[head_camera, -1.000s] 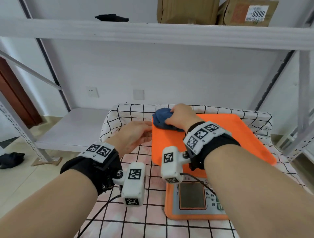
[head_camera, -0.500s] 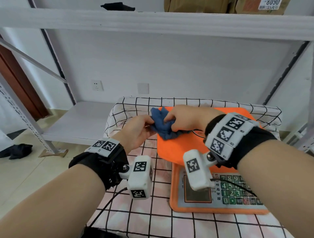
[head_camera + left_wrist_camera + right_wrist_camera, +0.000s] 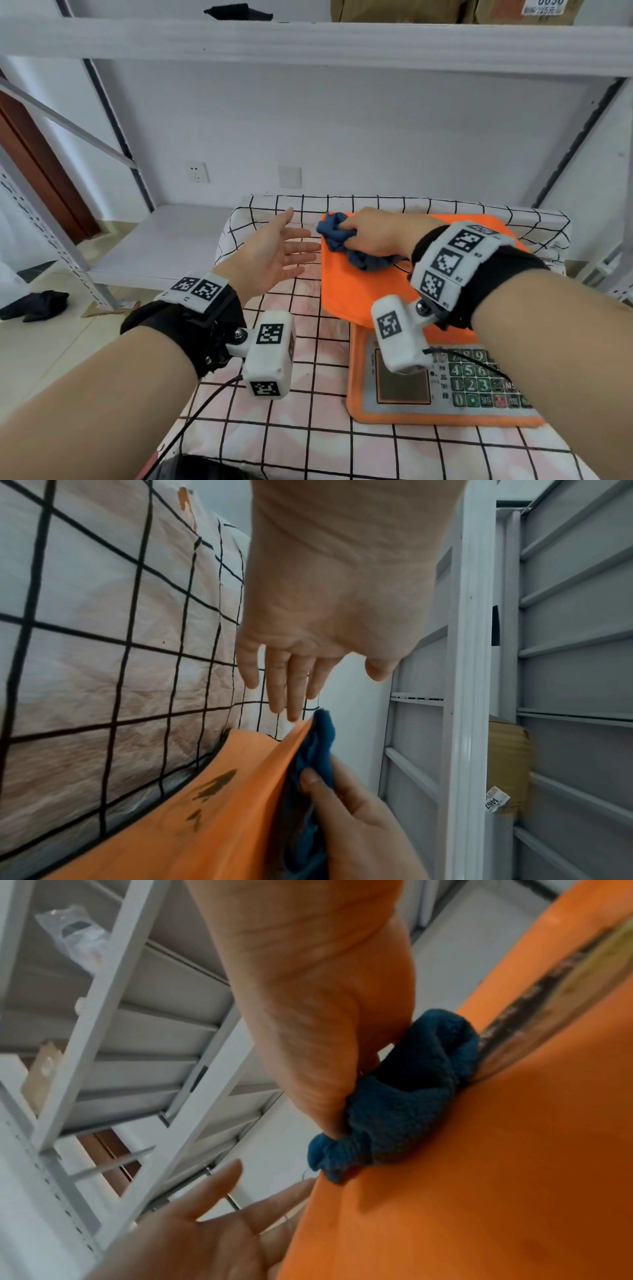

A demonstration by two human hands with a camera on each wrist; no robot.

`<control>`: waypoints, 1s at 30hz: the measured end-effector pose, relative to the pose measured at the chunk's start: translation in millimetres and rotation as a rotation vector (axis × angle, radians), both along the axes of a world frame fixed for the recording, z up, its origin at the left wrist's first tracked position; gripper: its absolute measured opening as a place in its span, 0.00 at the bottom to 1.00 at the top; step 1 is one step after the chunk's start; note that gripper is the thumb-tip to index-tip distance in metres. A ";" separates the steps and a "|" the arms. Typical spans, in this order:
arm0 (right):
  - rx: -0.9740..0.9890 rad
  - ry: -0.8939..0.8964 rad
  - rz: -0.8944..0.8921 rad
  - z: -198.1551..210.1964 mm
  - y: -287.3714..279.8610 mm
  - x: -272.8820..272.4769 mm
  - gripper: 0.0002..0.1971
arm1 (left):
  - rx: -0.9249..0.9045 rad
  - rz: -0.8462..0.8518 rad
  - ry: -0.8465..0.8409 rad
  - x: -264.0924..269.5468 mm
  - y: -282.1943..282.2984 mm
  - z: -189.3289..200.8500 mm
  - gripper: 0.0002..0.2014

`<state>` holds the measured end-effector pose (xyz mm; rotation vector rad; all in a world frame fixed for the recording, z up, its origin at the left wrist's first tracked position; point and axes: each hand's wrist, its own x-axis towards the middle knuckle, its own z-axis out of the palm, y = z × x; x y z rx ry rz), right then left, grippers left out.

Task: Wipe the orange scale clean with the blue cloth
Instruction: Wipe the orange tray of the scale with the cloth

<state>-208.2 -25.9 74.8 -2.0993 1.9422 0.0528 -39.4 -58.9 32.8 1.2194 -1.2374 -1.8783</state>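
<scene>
The orange scale (image 3: 352, 287) stands on a checked cloth, its keypad and display (image 3: 479, 383) nearest me. My right hand (image 3: 371, 233) grips the bunched blue cloth (image 3: 337, 233) against the far left corner of the orange platter (image 3: 479, 1177). The cloth (image 3: 404, 1112) is pinched between its thumb and fingers. My left hand (image 3: 274, 253) hovers just left of the platter's edge, palm up, fingers straight, holding nothing. In the left wrist view its fingertips (image 3: 291, 712) end just short of the cloth (image 3: 318, 750). Dark smears (image 3: 212, 788) mark the platter's underside.
The black-and-white checked cloth (image 3: 274, 445) covers the surface under the scale. A white metal shelf (image 3: 308, 41) crosses overhead with cardboard boxes (image 3: 394, 10) on it. A low white shelf (image 3: 164, 240) lies to the left, and rack posts (image 3: 582, 144) stand at the right.
My left hand let go of the blue cloth and drew back to the left, now open. The right hand keeps the cloth at the platter's far left corner.
</scene>
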 end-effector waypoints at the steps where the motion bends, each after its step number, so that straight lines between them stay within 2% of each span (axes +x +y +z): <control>1: 0.017 0.006 -0.034 -0.3 -4.0 1.1 0.16 | 0.006 -0.002 0.017 -0.3 0.3 0.6 0.28; 4: 0.012 -0.006 -0.100 -2.1 -14.7 5.2 0.19 | 0.014 0.018 0.094 -3.2 3.4 1.4 0.31; 8: 0.074 0.017 0.013 3.7 -9.7 0.5 0.12 | 0.080 0.087 0.259 -3.9 3.5 -3.6 0.33; 10: 0.098 0.000 0.064 8.2 3.2 -0.2 0.14 | 0.093 0.102 0.292 -3.8 1.9 -4.6 0.34; 15: 0.140 -0.041 0.108 8.2 29.8 2.3 0.18 | 0.041 0.149 0.182 -10.3 -0.5 -1.9 0.34; 17: 0.103 -0.024 0.085 6.8 27.4 1.7 0.16 | 0.029 0.158 0.150 -12.1 0.2 -1.3 0.34; 20: 0.073 0.106 0.044 8.8 12.9 6.7 0.14 | 0.024 0.163 0.138 -11.7 1.6 -1.3 0.33; 22: 0.076 0.155 0.058 11.3 0.4 10.9 0.07 | 0.021 0.170 0.133 -11.2 1.6 -1.8 0.33; 23: 0.095 0.180 0.068 11.5 -5.7 11.3 0.07 | 0.020 0.171 0.135 -11.0 1.5 -2.3 0.33; 25: 0.133 0.250 0.056 9.5 -14.9 11.3 0.14 | 0.025 0.166 0.145 -10.4 1.7 -3.0 0.33; 30: 0.076 0.160 -0.065 0.8 -22.0 0.9 0.13 | 0.048 0.146 0.191 -8.4 2.5 -3.7 0.33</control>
